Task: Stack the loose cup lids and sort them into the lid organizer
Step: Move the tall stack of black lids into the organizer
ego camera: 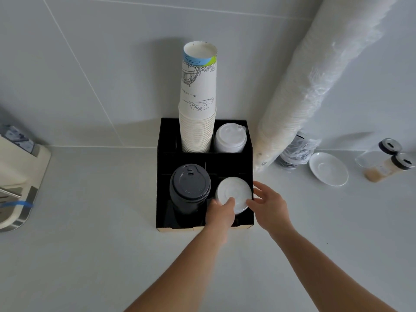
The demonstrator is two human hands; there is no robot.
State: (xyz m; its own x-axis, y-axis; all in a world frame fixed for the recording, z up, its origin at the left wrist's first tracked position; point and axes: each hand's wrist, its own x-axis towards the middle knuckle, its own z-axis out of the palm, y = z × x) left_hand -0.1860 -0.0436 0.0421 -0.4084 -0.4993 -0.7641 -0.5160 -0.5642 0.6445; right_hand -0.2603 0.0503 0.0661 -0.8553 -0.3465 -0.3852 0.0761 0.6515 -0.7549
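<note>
**Q:** Where are the white lids (233,191) shown?

**A:** They are seen as a flat stack, face up, in the lower right compartment of the organizer (162,199), which is set on the worktop (90,221) at the centre of the frame. The black lids (190,185) are stacked in the compartment just to the left. Cups (198,122) and spouted lids (230,137) are held in the upper compartments.

**Q:** How are the hands placed?

**A:** The lower left edge of the stack is gripped by the left hand (219,213), with its fingers (227,202) curled against the rim. The right hand (270,204) is held just beside the right edge, its fingers spread and released. Only the thumb tip appears to touch the rim.

**Q:** On which relation does the coming move turn?

**A:** The stack lies between the two hands, toward the top of the frame from both wrists. Its axis is upright, in line with the compartment. The left hand is the nearer and is the only one with a grip. The stack is judged to be nearly seated, so a straight downward release would be called for. Tilting against the organizer's right wall is the likely risk.
</note>
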